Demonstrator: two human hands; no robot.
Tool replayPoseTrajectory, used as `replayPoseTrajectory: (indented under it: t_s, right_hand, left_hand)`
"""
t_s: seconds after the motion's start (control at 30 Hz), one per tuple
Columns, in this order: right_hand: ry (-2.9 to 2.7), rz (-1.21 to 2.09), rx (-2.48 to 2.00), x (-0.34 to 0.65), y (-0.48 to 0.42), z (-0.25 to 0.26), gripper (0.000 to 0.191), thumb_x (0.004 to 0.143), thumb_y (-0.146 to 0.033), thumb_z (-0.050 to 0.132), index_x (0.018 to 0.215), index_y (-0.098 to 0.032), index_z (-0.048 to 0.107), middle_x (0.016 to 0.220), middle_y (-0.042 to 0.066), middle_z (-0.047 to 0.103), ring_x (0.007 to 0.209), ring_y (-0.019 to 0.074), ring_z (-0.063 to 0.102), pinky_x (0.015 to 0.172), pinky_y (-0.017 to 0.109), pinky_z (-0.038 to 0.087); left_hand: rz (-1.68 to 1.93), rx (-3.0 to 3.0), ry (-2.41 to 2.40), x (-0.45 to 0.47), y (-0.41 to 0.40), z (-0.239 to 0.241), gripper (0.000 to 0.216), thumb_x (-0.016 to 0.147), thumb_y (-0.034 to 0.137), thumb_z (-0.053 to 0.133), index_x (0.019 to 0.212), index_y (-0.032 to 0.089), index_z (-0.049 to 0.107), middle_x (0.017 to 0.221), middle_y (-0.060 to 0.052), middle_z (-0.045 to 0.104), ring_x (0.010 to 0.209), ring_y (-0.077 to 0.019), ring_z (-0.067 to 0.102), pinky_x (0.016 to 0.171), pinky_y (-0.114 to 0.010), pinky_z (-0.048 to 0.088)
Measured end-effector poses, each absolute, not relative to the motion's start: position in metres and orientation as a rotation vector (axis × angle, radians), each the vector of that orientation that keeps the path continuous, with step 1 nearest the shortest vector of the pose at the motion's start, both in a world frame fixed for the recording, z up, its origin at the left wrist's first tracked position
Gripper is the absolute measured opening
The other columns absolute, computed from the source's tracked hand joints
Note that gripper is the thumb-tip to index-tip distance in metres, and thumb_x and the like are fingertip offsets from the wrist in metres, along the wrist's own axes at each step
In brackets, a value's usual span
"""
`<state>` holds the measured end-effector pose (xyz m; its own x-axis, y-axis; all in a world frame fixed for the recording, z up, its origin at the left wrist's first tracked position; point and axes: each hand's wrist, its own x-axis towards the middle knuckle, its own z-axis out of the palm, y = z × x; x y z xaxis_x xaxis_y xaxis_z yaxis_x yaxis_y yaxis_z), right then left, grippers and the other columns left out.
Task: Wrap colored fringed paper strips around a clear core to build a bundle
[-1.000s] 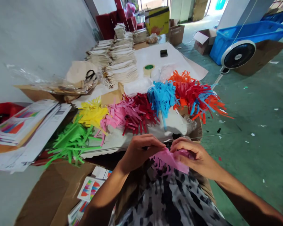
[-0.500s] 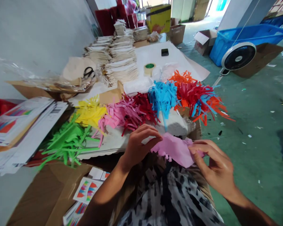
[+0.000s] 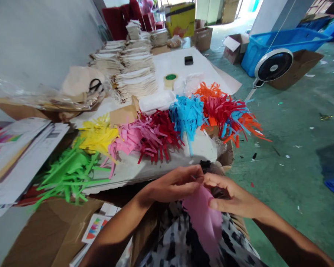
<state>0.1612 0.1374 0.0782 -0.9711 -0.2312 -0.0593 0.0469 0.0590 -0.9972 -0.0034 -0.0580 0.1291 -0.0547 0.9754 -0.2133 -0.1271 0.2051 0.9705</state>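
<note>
- The green floor [image 3: 292, 137] runs to the right of the desk, littered with small scraps; a pale wall [image 3: 44, 44] rises to its left.
- The desk [image 3: 208, 70] has a white top, crowded on its left half and along its near edge.
- A blue tub [image 3: 247, 61] stands on the floor beyond the desk's right side.
- Pale stacks [image 3: 137, 79] fill the desk's far left, piled flat, presumably to save room.
- Fringed paper bunches [image 3: 187, 115] line the desk's near side, green at left to orange at right, probably grouped by colour for easy reach.
- The pink paper [image 3: 204, 222] hangs just off the desk's near edge, against patterned clothing [image 3: 169, 241], seemingly held from above so it drops freely.
- Right hand [image 3: 233, 196], before the desk: thumb on the paper's side, steadying it, it seems; fingers bent near its top.
- Left hand [image 3: 178, 185], beside it: fingers pressed together, pinching the paper's top.
- Scissors [image 3: 96, 85] lie at the desk's left.
</note>
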Motion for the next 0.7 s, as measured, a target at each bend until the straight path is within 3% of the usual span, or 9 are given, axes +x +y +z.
replayPoseTrajectory:
  t_s: [0.07, 0.13, 0.2, 0.27, 0.37, 0.47, 0.57, 0.63, 0.7]
  right_hand:
    - [1.903, -2.099, -0.082, 0.161, 0.141, 0.073, 0.043, 0.088, -0.059, 0.076, 0.093, -0.017, 0.066, 0.083, 0.0, 0.059, 0.074, 0.0137, 0.056, 0.066, 0.024, 0.047]
    - [1.832, -2.132, 0.014, 0.161, 0.148, 0.072, 0.044, 0.084, -0.056, 0.081, 0.086, -0.017, 0.062, 0.076, -0.003, 0.052, 0.065, 0.0096, 0.047, 0.055, 0.02, 0.036]
    - [1.938, -2.131, 0.088, 0.158, 0.155, 0.077, 0.039, 0.083, -0.05, 0.084, 0.089, -0.018, 0.062, 0.08, -0.003, 0.054, 0.069, 0.01, 0.048, 0.058, 0.02, 0.039]
    - [2.086, -2.077, 0.113, 0.15, 0.163, 0.084, 0.035, 0.084, -0.045, 0.085, 0.091, -0.019, 0.062, 0.083, -0.003, 0.056, 0.073, 0.0112, 0.051, 0.062, 0.021, 0.044]
    - [2.194, -1.985, 0.157, 0.133, 0.175, 0.091, 0.037, 0.084, -0.046, 0.085, 0.09, -0.02, 0.059, 0.079, -0.004, 0.056, 0.068, 0.0113, 0.054, 0.057, 0.021, 0.045]
    - [2.295, -1.95, 0.205, 0.112, 0.185, 0.086, 0.041, 0.083, -0.051, 0.084, 0.097, -0.022, 0.058, 0.081, -0.004, 0.058, 0.066, 0.0119, 0.056, 0.055, 0.022, 0.045]
    - [2.487, -1.915, 0.248, 0.094, 0.19, 0.068, 0.043, 0.084, -0.05, 0.081, 0.107, -0.023, 0.057, 0.093, -0.002, 0.062, 0.076, 0.0149, 0.06, 0.063, 0.026, 0.051]
    - [2.642, -1.805, 0.311, 0.086, 0.188, 0.054, 0.041, 0.086, -0.048, 0.079, 0.107, -0.023, 0.055, 0.093, -0.001, 0.063, 0.079, 0.0166, 0.061, 0.067, 0.029, 0.051]
    - [2.767, -1.658, 0.402, 0.081, 0.185, 0.044, 0.04, 0.087, -0.047, 0.076, 0.108, -0.023, 0.052, 0.084, -0.003, 0.06, 0.073, 0.0167, 0.059, 0.065, 0.03, 0.048]
  left_hand:
    - [1.136, 0.806, 1.175, -0.009, -0.058, 0.122, 0.034, 0.099, 0.054, 0.064, 0.102, 0.022, 0.051, 0.069, 0.008, 0.042, 0.054, -0.0062, 0.034, 0.048, -0.019, 0.028]
    - [1.128, 0.719, 1.063, -0.014, -0.058, 0.112, 0.046, 0.088, 0.053, 0.08, 0.113, 0.023, 0.055, 0.076, 0.006, 0.056, 0.056, -0.0068, 0.046, 0.05, -0.018, 0.038]
    - [1.1, 0.68, 0.975, -0.019, -0.056, 0.099, 0.064, 0.072, 0.051, 0.093, 0.121, 0.024, 0.061, 0.09, 0.001, 0.068, 0.066, -0.0111, 0.061, 0.058, -0.021, 0.051]
    - [1.003, 0.665, 0.935, -0.025, -0.055, 0.087, 0.064, 0.066, 0.05, 0.097, 0.116, 0.023, 0.068, 0.087, 0.0, 0.073, 0.066, -0.0144, 0.066, 0.056, -0.023, 0.054]
    - [0.8, 0.636, 0.918, -0.044, -0.056, 0.08, 0.048, 0.072, 0.052, 0.092, 0.101, 0.019, 0.072, 0.068, 0.0, 0.072, 0.043, -0.0126, 0.057, 0.037, -0.022, 0.042]
    - [0.778, 0.654, 1.013, -0.078, -0.061, 0.089, 0.043, 0.078, 0.052, 0.087, 0.097, 0.017, 0.07, 0.077, -0.005, 0.079, 0.036, -0.0083, 0.049, 0.032, -0.02, 0.033]
    - [0.754, 0.74, 1.313, -0.115, -0.071, 0.108, 0.043, 0.082, 0.054, 0.083, 0.099, 0.017, 0.07, 0.07, -0.002, 0.075, 0.036, -0.0074, 0.046, 0.034, -0.02, 0.03]
    - [0.72, 0.87, 1.706, -0.127, -0.076, 0.119, 0.042, 0.083, 0.057, 0.081, 0.092, 0.017, 0.071, 0.07, -0.002, 0.073, 0.045, -0.0113, 0.056, 0.041, -0.022, 0.039]
    - [0.716, 1.049, 2.248, -0.119, -0.076, 0.124, 0.037, 0.087, 0.054, 0.078, 0.092, 0.018, 0.073, 0.078, -0.004, 0.074, 0.065, -0.0184, 0.068, 0.059, -0.027, 0.053]
